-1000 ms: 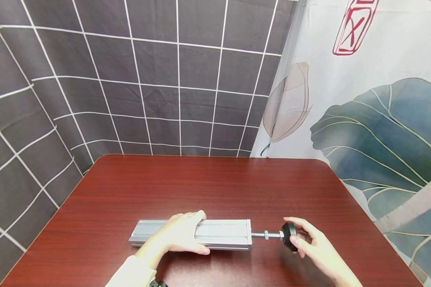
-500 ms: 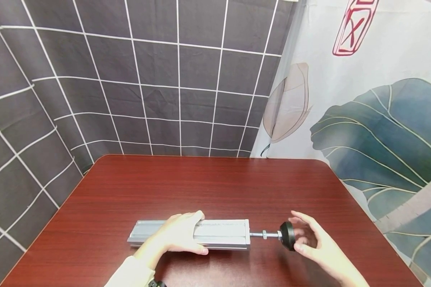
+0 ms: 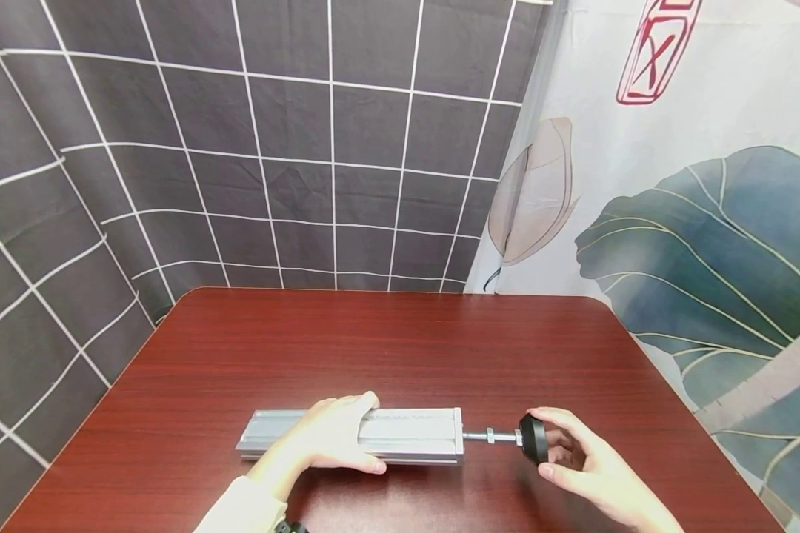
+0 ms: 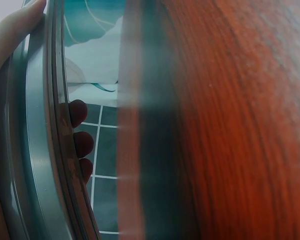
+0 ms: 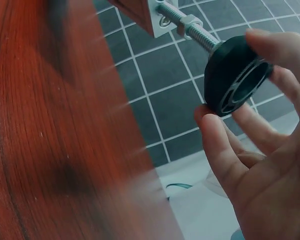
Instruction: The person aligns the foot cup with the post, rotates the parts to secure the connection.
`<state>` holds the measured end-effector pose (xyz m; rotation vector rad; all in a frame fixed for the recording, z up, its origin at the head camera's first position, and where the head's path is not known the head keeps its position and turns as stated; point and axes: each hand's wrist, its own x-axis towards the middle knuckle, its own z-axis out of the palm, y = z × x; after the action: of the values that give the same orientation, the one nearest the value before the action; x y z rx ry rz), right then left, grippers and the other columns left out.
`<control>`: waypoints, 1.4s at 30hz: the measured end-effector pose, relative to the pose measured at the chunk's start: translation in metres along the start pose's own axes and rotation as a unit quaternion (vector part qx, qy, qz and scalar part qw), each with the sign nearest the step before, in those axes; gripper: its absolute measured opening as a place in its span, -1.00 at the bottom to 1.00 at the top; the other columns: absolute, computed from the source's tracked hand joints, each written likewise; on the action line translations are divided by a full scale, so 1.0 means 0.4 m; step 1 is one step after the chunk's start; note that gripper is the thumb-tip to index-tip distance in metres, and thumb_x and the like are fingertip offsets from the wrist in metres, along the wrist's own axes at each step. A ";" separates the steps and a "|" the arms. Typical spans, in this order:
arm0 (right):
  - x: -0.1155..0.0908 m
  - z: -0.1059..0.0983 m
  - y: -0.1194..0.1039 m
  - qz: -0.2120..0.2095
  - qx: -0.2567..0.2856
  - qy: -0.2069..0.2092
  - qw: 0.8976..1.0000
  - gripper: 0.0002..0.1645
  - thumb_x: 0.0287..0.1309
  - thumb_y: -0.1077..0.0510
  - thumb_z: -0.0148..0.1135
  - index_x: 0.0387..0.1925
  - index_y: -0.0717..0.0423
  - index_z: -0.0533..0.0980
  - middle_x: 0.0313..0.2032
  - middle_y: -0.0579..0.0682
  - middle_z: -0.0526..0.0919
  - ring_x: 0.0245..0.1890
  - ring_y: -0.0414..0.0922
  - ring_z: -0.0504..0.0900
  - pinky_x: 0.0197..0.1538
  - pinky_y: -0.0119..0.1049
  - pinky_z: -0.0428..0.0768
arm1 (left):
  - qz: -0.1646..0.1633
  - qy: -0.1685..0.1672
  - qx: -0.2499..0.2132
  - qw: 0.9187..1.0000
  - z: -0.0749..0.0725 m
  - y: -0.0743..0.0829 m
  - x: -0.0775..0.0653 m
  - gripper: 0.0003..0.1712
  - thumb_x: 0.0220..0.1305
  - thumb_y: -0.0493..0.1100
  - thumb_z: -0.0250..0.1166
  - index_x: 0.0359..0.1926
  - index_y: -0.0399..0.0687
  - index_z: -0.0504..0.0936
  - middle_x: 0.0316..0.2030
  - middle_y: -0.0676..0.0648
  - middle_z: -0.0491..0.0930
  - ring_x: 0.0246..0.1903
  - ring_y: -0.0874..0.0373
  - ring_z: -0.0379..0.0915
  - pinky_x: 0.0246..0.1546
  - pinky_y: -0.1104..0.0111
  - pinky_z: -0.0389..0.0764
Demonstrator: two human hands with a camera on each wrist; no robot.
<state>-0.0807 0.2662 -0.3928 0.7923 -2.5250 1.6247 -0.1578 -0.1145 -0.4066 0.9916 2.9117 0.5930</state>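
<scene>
— How far along are you?
— The black foot (image 3: 535,439) sits on its threaded rod (image 5: 202,41), joined to the metal bar (image 3: 410,429) above the counter (image 3: 400,340); bare thread shows, so I judge some turning remains; my left fingers (image 4: 83,144) grip the bar, my right fingers (image 5: 217,137) pinch the foot.
— What's hidden?
— The rod's inner end; my grip covers mid-bar.

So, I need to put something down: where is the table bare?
The widest bare stretch of table lies between the bar and the far edge. Smaller ones: left of the bar, and right of the right hand. Crowded: the row of left hand, bar, rod and black cap.
</scene>
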 end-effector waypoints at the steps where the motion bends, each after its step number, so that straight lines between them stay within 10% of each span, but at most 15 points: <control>1: 0.000 0.002 -0.003 0.011 -0.008 0.010 1.000 -0.28 0.03 0.46 0.23 0.25 0.15 0.26 -0.06 -0.12 0.50 -0.30 -0.17 0.56 -0.29 -0.38 0.52 | 0.001 0.000 0.000 1.000 -0.001 0.001 0.000 -0.16 -0.41 0.43 0.39 -0.10 0.13 0.41 -0.27 0.15 0.57 -0.32 0.21 0.52 -0.29 0.26 0.46; 17: 0.009 0.015 0.002 0.036 0.017 0.037 0.999 -0.43 0.16 0.44 0.08 0.20 0.07 0.32 -0.22 -0.10 0.56 -0.59 -0.12 0.55 -0.39 -0.30 0.54 | -0.001 -0.006 -0.002 1.000 0.009 0.002 0.003 -0.15 -0.41 0.46 0.38 -0.09 0.14 0.41 -0.25 0.14 0.58 -0.29 0.22 0.52 -0.27 0.22 0.44; 24: 0.001 0.003 0.002 0.015 0.055 -0.020 0.998 -0.01 0.02 0.52 0.17 0.41 0.13 -0.06 0.21 -0.15 0.32 0.03 -0.20 0.52 -0.03 -0.38 0.49 | 0.001 0.002 0.002 1.000 0.006 -0.005 -0.003 -0.17 -0.44 0.43 0.40 -0.12 0.16 0.40 -0.30 0.17 0.56 -0.35 0.24 0.51 -0.33 0.28 0.46; 34: -0.003 -0.010 0.017 -0.056 0.079 -0.068 0.993 -0.14 0.00 0.57 0.17 0.33 0.32 0.05 0.34 -0.06 0.10 0.13 -0.20 0.44 0.07 -0.44 0.42 | 0.001 -0.003 0.001 1.000 -0.003 -0.001 0.000 -0.17 -0.44 0.42 0.41 -0.11 0.15 0.41 -0.29 0.15 0.56 -0.33 0.21 0.51 -0.31 0.27 0.46; 42: -0.014 -0.008 -0.002 0.064 0.012 -0.028 0.997 -0.28 0.11 0.39 0.19 0.30 0.14 0.20 -0.04 -0.19 0.48 -0.21 -0.20 0.58 -0.24 -0.37 0.54 | 0.003 -0.011 0.000 1.000 -0.004 0.008 0.000 -0.16 -0.43 0.41 0.41 -0.10 0.11 0.42 -0.27 0.13 0.57 -0.30 0.19 0.52 -0.27 0.26 0.46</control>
<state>-0.0763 0.2712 -0.3924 0.7019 -2.6512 1.6972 -0.1562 -0.1128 -0.4041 1.0008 2.8899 0.5781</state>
